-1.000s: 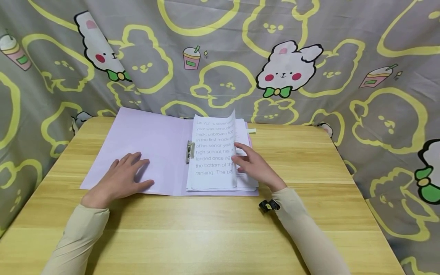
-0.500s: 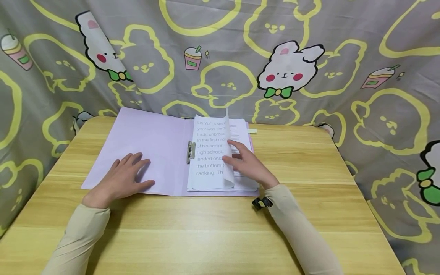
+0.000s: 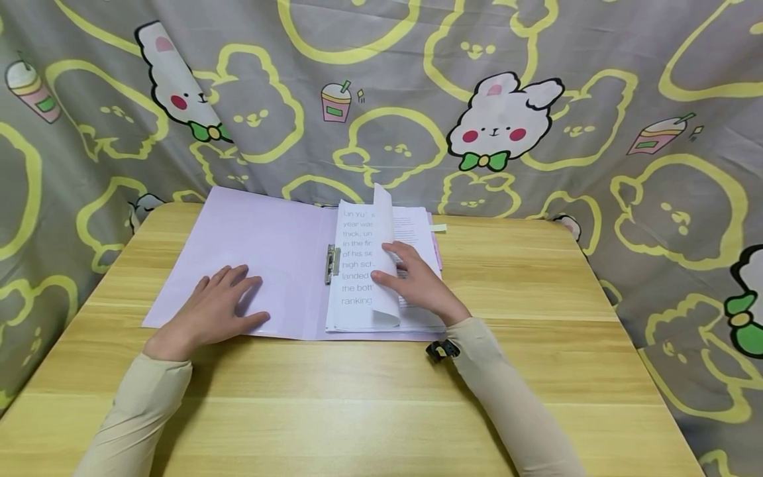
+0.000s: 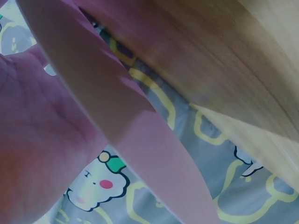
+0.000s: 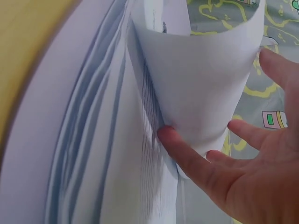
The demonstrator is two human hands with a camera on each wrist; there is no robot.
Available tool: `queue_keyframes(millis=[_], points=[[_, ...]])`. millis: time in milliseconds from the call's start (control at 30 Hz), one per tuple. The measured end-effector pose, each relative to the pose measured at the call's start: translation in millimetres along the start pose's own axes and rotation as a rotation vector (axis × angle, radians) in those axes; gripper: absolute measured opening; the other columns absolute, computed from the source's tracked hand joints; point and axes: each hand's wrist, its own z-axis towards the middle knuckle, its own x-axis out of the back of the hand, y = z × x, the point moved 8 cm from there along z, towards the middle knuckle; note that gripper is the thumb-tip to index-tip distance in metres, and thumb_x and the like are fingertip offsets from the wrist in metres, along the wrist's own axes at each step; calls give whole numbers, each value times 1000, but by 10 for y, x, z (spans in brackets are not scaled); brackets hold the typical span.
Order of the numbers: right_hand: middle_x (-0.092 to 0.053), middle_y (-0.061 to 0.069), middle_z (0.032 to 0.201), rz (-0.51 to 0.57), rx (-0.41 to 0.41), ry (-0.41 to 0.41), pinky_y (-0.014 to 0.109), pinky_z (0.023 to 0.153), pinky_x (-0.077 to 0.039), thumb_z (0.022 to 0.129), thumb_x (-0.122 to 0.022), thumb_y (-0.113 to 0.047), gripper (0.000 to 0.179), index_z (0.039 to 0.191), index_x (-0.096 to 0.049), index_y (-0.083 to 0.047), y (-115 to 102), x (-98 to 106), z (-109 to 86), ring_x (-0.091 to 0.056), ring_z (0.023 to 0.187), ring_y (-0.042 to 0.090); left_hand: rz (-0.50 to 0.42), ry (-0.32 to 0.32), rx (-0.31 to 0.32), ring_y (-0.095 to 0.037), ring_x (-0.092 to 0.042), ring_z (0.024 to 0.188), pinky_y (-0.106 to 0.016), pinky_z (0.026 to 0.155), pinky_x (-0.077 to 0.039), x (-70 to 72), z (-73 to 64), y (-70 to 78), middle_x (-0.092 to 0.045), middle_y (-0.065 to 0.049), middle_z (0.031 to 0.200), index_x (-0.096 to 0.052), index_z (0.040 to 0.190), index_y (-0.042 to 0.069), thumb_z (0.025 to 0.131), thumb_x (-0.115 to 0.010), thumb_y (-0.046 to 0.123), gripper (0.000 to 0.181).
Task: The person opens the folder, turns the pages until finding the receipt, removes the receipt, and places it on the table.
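A light purple folder [image 3: 256, 232] lies open on the table, its metal clip [image 3: 332, 265] at the spine beside a stack of printed paper [image 3: 414, 232]. My left hand [image 3: 208, 311] rests on the left cover, fingers spread. The left wrist view shows the palm close to the cover's edge [image 4: 140, 140]. On the right, my right hand [image 3: 420, 281] touches the back of the top sheet [image 3: 384, 228], which stands bent over to the left, its large print partly covered. In the right wrist view, extended fingers [image 5: 187, 154] lie against the curled sheet [image 5: 201, 79].
A pale tab [image 3: 438, 228] sticks out from the stack's right side. The wooden table [image 3: 334, 411] extends around the folder. Behind and beside it hangs a grey curtain [image 3: 393, 79] with cartoon prints. A black device [image 3: 442, 350] sits at the right wrist.
My right hand has moved left, pushing the top sheet's right edge over so that it curls further and hides more of the large print. The left hand has stayed in place.
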Motion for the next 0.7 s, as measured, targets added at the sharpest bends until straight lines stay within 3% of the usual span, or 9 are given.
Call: queue_keyframes(millis=[200, 467, 700], points=[[-20, 5, 170, -28, 16, 0, 53, 110, -44, 95, -69, -51, 75, 158, -38, -24, -53, -54, 22, -48, 140, 37, 1, 7, -10, -54, -25, 145, -77, 111, -17, 12, 0, 14, -35, -30, 157, -53, 146, 2, 90, -70, 58, 82], [-21, 4, 169, -56, 29, 2, 51, 112, -43, 90, -78, -42, 76, 154, -44, -20, -87, -120, 68, -46, 141, 36, 3, 13, -10, -55, -26, 145, -77, 111, -18, 16, -3, 5, -35, -30, 157, -53, 145, 2, 90, -70, 59, 81], [-25, 5, 168, -112, 29, 0, 53, 120, -31, 89, -80, -41, 72, 150, -51, -18, -130, -180, 92, -33, 151, 33, 1, 14, -9, -54, -25, 145, -77, 111, -18, 16, -8, 7, -36, -30, 157, -53, 145, 2, 90, -69, 58, 80]])
